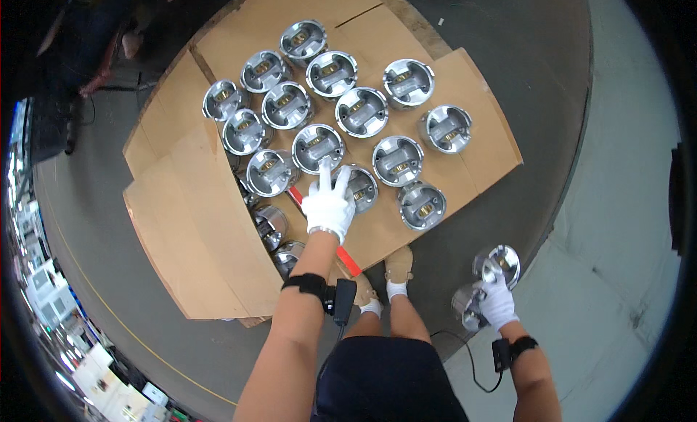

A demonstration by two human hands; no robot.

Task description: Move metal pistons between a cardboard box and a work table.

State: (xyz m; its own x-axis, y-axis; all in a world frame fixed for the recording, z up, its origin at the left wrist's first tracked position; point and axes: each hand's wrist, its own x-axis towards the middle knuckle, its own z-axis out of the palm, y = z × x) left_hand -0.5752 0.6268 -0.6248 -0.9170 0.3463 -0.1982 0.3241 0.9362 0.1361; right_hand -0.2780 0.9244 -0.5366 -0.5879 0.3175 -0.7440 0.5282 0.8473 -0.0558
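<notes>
On the cardboard [488, 142], fourteen metal pistons [361, 113] are standing; my left hand [330, 206], loosely spread, is resting over two. Beyond its edge, my right hand [498, 304] is gripping two more pistons [507, 261].

Cardboard sheet [492, 147]: bare margin along the right, room for a hand.
Upper-left pistons [288, 105]: crowded, little space between.
Left panel [185, 237]: partly blocks the lower pistons [270, 227].
Left hand [329, 208]: obstructs one piston [365, 189].
</notes>
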